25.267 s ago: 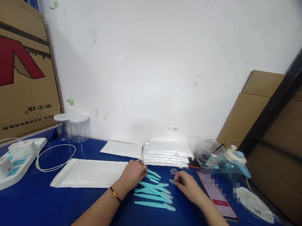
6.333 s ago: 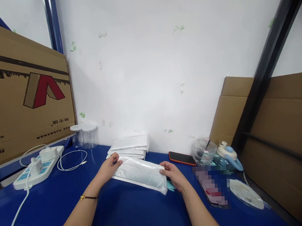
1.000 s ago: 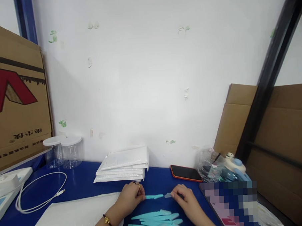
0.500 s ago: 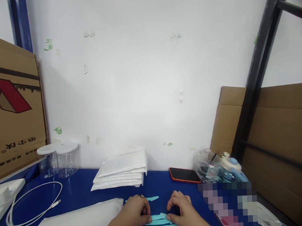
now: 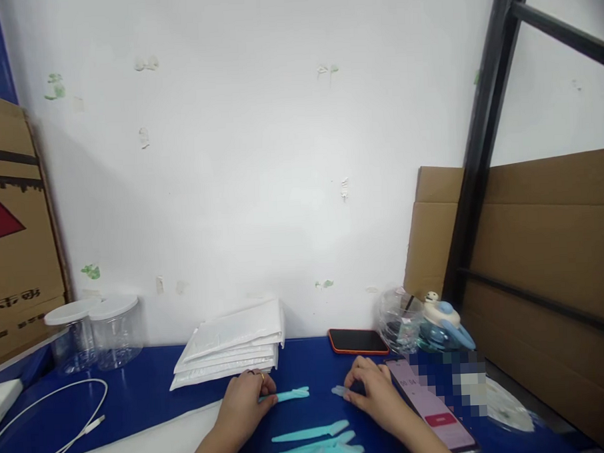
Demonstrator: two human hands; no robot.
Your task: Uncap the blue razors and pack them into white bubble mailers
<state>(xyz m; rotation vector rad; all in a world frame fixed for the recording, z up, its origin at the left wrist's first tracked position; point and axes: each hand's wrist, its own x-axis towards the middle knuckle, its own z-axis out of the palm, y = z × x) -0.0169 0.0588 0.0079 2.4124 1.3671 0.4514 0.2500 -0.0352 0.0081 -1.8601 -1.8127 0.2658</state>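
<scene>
My left hand (image 5: 247,404) has its thumb and fingers pinched on the end of a turquoise stick-like tool (image 5: 293,394), whose other end points right. Across from it, my right hand (image 5: 374,391) pinches a small translucent, pale piece (image 5: 340,390) just above the table. The two hands are apart. Below and between them several turquoise tools (image 5: 311,432) lie on the blue table, some overlapping near the bottom edge. A large white padded envelope (image 5: 146,447) lies partly beneath my left forearm.
Behind are stacked white envelopes (image 5: 231,340) and an orange-edged phone (image 5: 358,341). Lidded clear jars (image 5: 117,331) and a white cable (image 5: 106,388) are left. At right are a lit phone (image 5: 440,407), a clear bag (image 5: 400,321), a blue-and-cream bottle (image 5: 444,327) and cardboard (image 5: 548,262).
Both hands have moved up from the turquoise pile and further apart. A turquoise tool is now in the left hand and a pale piece in the right. The view has shifted right.
</scene>
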